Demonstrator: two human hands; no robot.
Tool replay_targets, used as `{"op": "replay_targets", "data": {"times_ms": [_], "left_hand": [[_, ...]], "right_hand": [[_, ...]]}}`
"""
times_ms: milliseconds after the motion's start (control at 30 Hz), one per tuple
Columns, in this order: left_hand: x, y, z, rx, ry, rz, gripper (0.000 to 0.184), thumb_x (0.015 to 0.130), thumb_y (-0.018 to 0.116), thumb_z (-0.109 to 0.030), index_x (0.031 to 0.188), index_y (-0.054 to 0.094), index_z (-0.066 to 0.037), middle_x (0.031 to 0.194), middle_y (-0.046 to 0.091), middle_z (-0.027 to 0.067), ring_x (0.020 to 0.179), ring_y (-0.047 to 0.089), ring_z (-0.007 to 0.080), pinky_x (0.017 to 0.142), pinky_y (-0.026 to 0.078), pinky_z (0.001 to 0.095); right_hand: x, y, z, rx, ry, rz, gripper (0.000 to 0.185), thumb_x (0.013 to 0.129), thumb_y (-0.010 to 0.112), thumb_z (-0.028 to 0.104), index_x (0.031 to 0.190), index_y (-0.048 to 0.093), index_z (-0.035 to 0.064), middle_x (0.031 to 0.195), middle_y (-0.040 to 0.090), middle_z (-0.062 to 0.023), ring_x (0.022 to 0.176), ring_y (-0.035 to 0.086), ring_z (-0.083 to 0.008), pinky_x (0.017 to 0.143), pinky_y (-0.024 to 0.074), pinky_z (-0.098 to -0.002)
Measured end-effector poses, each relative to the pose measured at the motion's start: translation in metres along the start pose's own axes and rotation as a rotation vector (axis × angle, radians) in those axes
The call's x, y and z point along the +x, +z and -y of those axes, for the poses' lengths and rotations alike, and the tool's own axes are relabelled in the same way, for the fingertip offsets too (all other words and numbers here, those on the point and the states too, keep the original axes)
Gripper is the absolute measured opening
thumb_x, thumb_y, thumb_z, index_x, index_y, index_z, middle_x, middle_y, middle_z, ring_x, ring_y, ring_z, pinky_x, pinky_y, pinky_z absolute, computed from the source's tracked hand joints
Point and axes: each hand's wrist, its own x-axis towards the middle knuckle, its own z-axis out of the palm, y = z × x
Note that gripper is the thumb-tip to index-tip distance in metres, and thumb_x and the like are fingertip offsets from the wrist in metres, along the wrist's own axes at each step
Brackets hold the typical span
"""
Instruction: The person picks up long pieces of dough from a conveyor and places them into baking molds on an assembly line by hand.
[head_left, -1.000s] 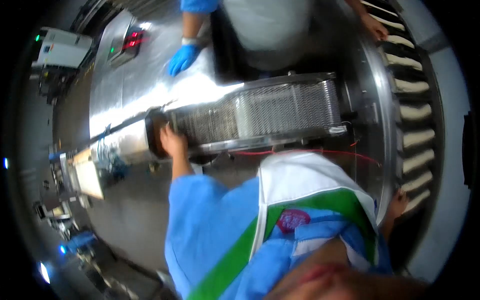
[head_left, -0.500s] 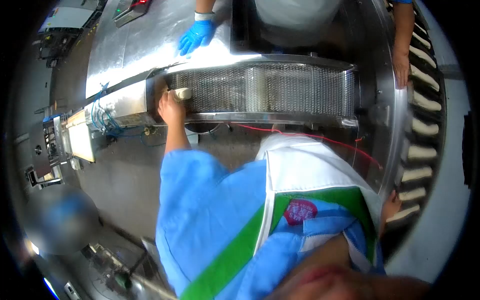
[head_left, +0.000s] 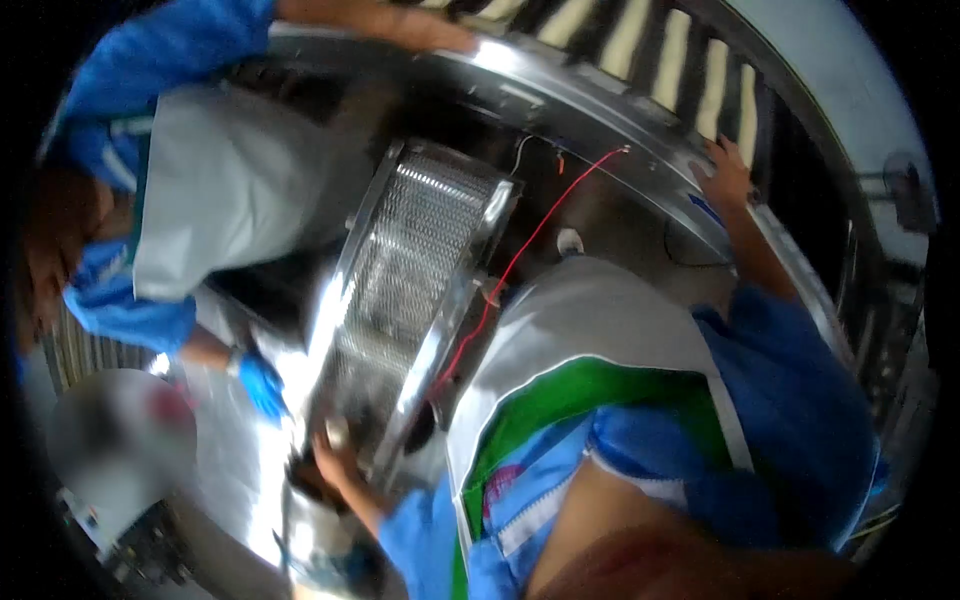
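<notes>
My left hand (head_left: 337, 462) is at the near end of a metal mesh conveyor (head_left: 415, 245), its fingers closed around a short pale dough piece (head_left: 338, 432). Motion blur softens the grip. Out to the right, my right hand (head_left: 728, 175) reaches the metal rail beside a dark belt with long dough strips (head_left: 673, 62). Its fingers are apart, close to the lower ends of the nearest strips; whether they touch the dough I cannot tell.
Across the conveyor stands a co-worker in a pale apron (head_left: 215, 190), with a blue-gloved hand (head_left: 262, 385) on the steel table (head_left: 225, 440) and a bare hand (head_left: 440, 30) by the rail. A red cord (head_left: 520, 250) runs beside the conveyor.
My view has swung round to the right, so the conveyor now slants and the dough strips lie at the top. My left hand stays at the conveyor's end with the dough piece.
</notes>
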Motion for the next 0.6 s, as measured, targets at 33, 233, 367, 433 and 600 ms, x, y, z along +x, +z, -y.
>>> {"op": "replay_targets", "data": {"times_ms": [33,233,367,433,600], "left_hand": [[-0.007,-0.010,0.007,-0.214,0.019,-0.038,0.062,0.065,0.072,-0.022,0.121,0.050,-0.005,0.124,0.050,0.0134,0.110,0.050,0.0288,0.093,0.040,0.0355],[-0.043,-0.094,-0.013,-0.638,0.156,-0.437,0.064,0.070,0.070,-0.031,0.122,0.046,-0.003,0.120,0.051,0.0155,0.107,0.050,0.0299,0.090,0.042,0.0396],[-0.068,-0.154,-0.096,-0.937,0.442,-0.612,0.057,0.073,0.067,-0.031,0.119,0.047,-0.003,0.116,0.053,0.0149,0.104,0.052,0.0288,0.087,0.044,0.0396],[-0.083,-0.182,-0.143,-1.076,0.677,-0.639,0.054,0.075,0.065,-0.031,0.118,0.047,-0.003,0.114,0.053,0.0146,0.102,0.052,0.0283,0.085,0.044,0.0397],[-0.121,-0.226,-0.275,-1.133,1.448,-0.514,0.047,0.079,0.061,-0.032,0.114,0.048,-0.003,0.110,0.055,0.0138,0.097,0.054,0.0270,0.081,0.046,0.0398]], "right_hand": [[0.002,0.002,-0.001,0.015,0.019,-0.013,0.055,0.074,0.067,0.037,0.120,0.050,0.0129,0.129,0.041,-0.0152,0.120,0.039,-0.0305,0.096,0.0327,-0.0480],[-0.006,-0.001,0.010,0.230,-0.039,-0.105,0.055,0.072,0.070,0.028,0.120,0.049,0.0119,0.130,0.038,-0.0166,0.121,0.036,-0.0339,0.099,0.0291,-0.0477],[-0.008,-0.021,0.028,0.485,-0.334,-0.124,0.058,0.071,0.070,0.028,0.121,0.047,0.0087,0.133,0.036,-0.0154,0.122,0.035,-0.0321,0.100,0.0307,-0.0447],[-0.004,-0.023,0.043,0.680,-0.434,-0.061,0.062,0.070,0.071,0.027,0.123,0.045,0.0106,0.135,0.033,-0.0132,0.123,0.035,-0.0305,0.100,0.0325,-0.0423],[0.007,-0.064,0.060,0.822,-0.787,-0.043,0.078,0.066,0.074,0.026,0.132,0.034,0.0182,0.137,0.030,-0.0125,0.121,0.038,-0.0301,0.096,0.0369,-0.0420]]}}
